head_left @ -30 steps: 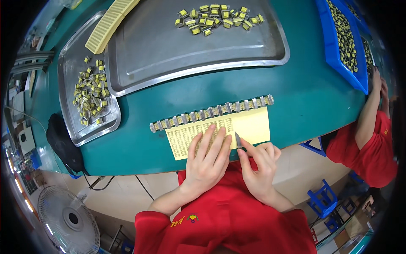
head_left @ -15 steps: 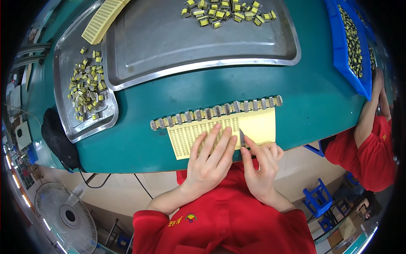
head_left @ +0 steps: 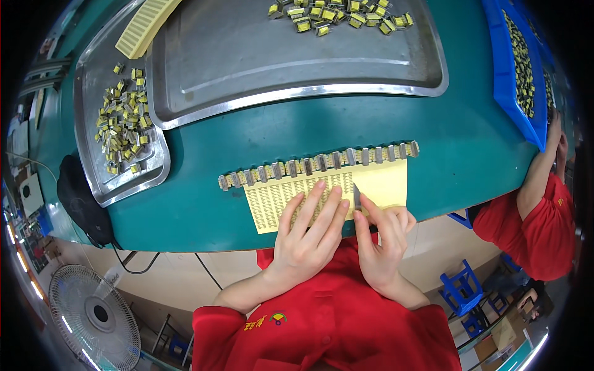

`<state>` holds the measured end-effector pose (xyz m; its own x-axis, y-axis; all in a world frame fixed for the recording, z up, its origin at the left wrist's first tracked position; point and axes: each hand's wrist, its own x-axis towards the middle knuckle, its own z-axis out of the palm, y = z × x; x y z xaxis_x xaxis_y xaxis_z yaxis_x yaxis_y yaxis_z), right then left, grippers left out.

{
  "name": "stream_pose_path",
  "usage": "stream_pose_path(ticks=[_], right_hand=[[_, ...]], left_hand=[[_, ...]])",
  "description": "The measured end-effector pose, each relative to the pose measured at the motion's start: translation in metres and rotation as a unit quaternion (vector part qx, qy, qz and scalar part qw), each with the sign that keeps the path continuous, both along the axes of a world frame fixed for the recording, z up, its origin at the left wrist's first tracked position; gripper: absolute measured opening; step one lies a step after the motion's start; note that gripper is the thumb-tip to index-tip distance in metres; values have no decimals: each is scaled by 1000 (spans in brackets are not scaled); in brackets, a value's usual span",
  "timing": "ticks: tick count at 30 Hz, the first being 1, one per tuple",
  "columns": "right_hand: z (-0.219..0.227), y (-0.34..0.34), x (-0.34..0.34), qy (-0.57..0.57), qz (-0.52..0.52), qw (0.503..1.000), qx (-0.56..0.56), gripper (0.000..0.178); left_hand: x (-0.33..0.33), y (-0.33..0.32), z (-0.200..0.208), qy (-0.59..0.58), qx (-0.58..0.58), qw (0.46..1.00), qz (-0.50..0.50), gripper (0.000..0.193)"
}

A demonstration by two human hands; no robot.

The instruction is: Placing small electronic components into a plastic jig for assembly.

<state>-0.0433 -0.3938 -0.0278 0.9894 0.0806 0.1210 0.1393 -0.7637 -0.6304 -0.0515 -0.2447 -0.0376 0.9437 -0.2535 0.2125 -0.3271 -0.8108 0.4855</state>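
A yellow label sheet [head_left: 383, 185] lies near the front edge of the teal table [head_left: 247, 142]. My left hand [head_left: 306, 232] rests flat on the sheet, fingers spread and pressing it down. My right hand [head_left: 380, 238] pinches a thin grey blade-like tool [head_left: 357, 196] whose tip touches the sheet beside my left fingers. Just beyond the sheet runs a row of small grey and yellow components [head_left: 318, 164], lined up side by side.
A large steel tray [head_left: 297, 68] holds several yellow components [head_left: 334, 13] at its far edge. A smaller steel tray [head_left: 93, 148] on the left is piled with components [head_left: 124, 127]. Blue bin [head_left: 516, 93] at right, another person's arm [head_left: 535, 179] beside it. A floor fan [head_left: 93, 315] stands lower left.
The view has shifted, so the table sits higher in the picture. My left hand stays flat on the sheet while my right hand's tool has edged closer to my left fingers.
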Motion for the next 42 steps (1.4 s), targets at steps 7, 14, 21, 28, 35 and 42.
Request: stream_pose_path(ticks=[7, 14, 21, 28, 35, 42], right_hand=[[-2, 2, 3, -5, -3, 1000, 3, 31], [-3, 3, 4, -7, -10, 1000, 12, 30], [-5, 4, 5, -13, -11, 1000, 10, 29], [-6, 5, 7, -18, -15, 1000, 12, 28], [-8, 5, 7, -23, -18, 1000, 7, 27], [-10, 6, 7, -33, -21, 999, 3, 26]], left_hand=[[0, 0, 0, 4, -5, 1000, -2, 40], [0, -1, -1, 3, 1, 1000, -2, 39], [0, -1, 0, 10, 2, 1000, -3, 38], [1, 0, 0, -4, 16, 1000, -6, 38], [0, 0, -2, -13, 28, 1000, -6, 35], [0, -1, -1, -2, 14, 1000, -10, 36]])
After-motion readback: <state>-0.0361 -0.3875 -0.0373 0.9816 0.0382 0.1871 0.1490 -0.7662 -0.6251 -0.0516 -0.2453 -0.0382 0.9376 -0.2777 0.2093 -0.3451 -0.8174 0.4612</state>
